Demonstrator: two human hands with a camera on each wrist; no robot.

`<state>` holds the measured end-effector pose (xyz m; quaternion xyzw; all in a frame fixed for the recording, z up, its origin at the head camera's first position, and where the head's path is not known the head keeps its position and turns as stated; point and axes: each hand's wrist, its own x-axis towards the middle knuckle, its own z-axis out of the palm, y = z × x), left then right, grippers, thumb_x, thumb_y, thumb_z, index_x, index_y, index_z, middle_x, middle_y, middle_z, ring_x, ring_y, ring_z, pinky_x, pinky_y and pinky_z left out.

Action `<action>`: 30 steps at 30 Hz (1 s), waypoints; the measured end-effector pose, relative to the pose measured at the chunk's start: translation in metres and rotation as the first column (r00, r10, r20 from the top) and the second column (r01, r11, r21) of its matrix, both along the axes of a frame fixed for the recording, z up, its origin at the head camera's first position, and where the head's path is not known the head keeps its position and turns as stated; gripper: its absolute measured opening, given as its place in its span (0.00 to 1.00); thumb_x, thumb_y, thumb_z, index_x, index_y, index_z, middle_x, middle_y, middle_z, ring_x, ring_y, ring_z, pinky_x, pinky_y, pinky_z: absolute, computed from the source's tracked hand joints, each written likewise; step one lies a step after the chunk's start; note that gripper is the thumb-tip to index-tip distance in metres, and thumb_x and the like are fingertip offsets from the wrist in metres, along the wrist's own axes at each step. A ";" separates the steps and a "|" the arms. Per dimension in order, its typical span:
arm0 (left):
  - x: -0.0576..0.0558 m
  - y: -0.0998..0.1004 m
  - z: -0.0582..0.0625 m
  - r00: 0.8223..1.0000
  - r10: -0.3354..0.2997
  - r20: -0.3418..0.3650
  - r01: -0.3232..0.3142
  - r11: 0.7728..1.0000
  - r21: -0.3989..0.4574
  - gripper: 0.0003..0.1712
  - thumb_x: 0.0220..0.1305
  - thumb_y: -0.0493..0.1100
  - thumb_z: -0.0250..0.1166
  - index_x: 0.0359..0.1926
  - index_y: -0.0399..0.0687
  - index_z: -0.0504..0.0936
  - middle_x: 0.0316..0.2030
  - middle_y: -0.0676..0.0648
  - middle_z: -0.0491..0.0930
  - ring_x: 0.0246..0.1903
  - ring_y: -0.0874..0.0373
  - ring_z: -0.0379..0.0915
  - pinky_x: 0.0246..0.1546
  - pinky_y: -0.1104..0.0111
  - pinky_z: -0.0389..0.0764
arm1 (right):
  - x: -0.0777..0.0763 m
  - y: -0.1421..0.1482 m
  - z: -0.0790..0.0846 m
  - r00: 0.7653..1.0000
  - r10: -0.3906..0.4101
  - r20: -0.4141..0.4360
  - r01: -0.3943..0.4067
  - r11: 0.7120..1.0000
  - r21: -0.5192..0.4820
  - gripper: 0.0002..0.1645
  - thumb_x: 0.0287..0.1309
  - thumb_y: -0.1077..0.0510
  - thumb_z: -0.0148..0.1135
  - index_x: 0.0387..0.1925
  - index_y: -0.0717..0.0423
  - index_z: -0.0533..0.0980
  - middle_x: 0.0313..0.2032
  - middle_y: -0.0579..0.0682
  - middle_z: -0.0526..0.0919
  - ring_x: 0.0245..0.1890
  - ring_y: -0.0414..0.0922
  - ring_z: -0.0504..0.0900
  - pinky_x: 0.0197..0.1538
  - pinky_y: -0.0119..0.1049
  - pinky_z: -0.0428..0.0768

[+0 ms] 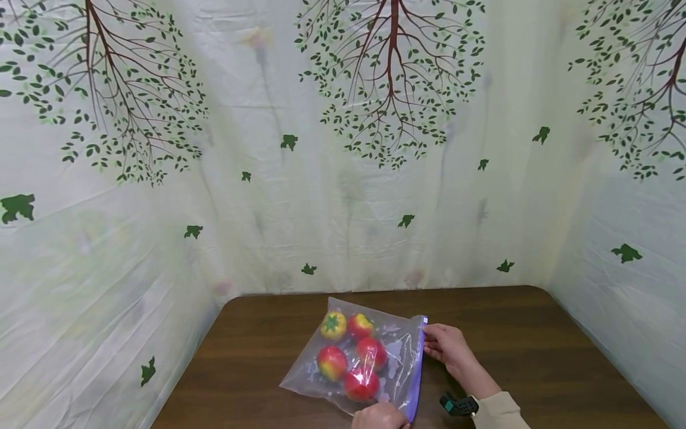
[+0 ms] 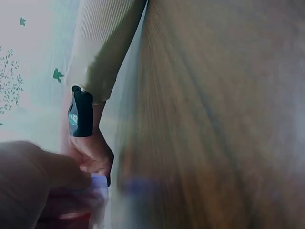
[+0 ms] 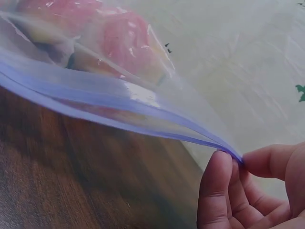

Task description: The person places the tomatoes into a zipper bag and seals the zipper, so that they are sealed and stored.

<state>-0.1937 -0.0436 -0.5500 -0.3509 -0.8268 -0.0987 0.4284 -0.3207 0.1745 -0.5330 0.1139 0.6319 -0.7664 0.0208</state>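
A clear zip bag (image 1: 393,381) with a purple zip strip (image 1: 418,369) lies on the table, its mouth facing right. Inside are several red and yellow fruits (image 1: 332,362), one with a green star-shaped top. My right hand (image 1: 447,347) pinches the far corner of the zip strip between thumb and fingers. In the right wrist view the two purple edges (image 3: 143,125) part in the middle and meet at that pinch. At the near corner, my left hand (image 1: 379,416) grips the other end of the strip; the left wrist view shows its fingers (image 2: 62,169) on the purple edge.
The brown wooden table (image 1: 257,333) runs back to a pale curtain (image 1: 354,238) printed with trees and green leaves. More of the same cloth hangs at both sides. A dark band (image 1: 458,405) is strapped round the right wrist, by a cream sleeve (image 1: 501,411).
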 end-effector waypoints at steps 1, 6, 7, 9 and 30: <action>0.001 0.000 0.000 1.000 -0.008 0.001 0.008 1.000 -0.020 0.15 0.39 0.54 0.74 0.15 0.64 0.73 0.16 0.63 0.65 0.16 0.71 0.65 0.12 0.81 0.57 | 0.000 0.000 0.000 1.000 -0.002 -0.001 0.002 1.000 0.001 0.12 0.66 0.59 0.64 0.39 0.68 0.79 0.28 0.53 0.82 0.27 0.44 0.80 0.33 0.35 0.83; 0.001 -0.002 0.000 0.998 -0.063 -0.025 0.061 0.993 -0.098 0.10 0.41 0.53 0.70 0.17 0.64 0.76 0.18 0.63 0.66 0.17 0.71 0.65 0.12 0.81 0.57 | 0.002 0.001 0.001 1.000 0.003 -0.005 -0.003 1.000 0.010 0.13 0.66 0.59 0.63 0.40 0.69 0.79 0.28 0.53 0.82 0.27 0.43 0.80 0.33 0.35 0.83; 0.001 -0.003 0.001 0.997 -0.076 -0.024 0.073 0.991 -0.108 0.09 0.41 0.53 0.70 0.17 0.64 0.77 0.18 0.63 0.66 0.17 0.71 0.65 0.12 0.81 0.57 | 0.002 0.001 0.001 1.000 0.004 -0.007 -0.004 1.000 0.008 0.12 0.66 0.59 0.63 0.39 0.69 0.79 0.28 0.53 0.82 0.27 0.43 0.80 0.33 0.35 0.82; 0.000 -0.004 0.002 0.996 -0.094 -0.012 0.091 0.985 -0.145 0.09 0.43 0.53 0.70 0.18 0.64 0.77 0.18 0.63 0.67 0.19 0.72 0.66 0.12 0.82 0.57 | 0.001 0.002 0.002 1.000 0.000 -0.011 0.000 1.000 0.005 0.11 0.66 0.60 0.63 0.37 0.68 0.80 0.27 0.53 0.82 0.26 0.43 0.80 0.32 0.35 0.82; 0.001 -0.007 0.013 0.953 -0.178 0.246 0.253 0.914 -0.318 0.04 0.55 0.49 0.71 0.29 0.62 0.83 0.25 0.64 0.74 0.27 0.75 0.68 0.19 0.85 0.58 | -0.003 0.005 0.000 1.000 -0.016 -0.027 0.018 0.997 0.075 0.11 0.67 0.59 0.62 0.37 0.67 0.80 0.28 0.54 0.82 0.27 0.44 0.80 0.32 0.34 0.83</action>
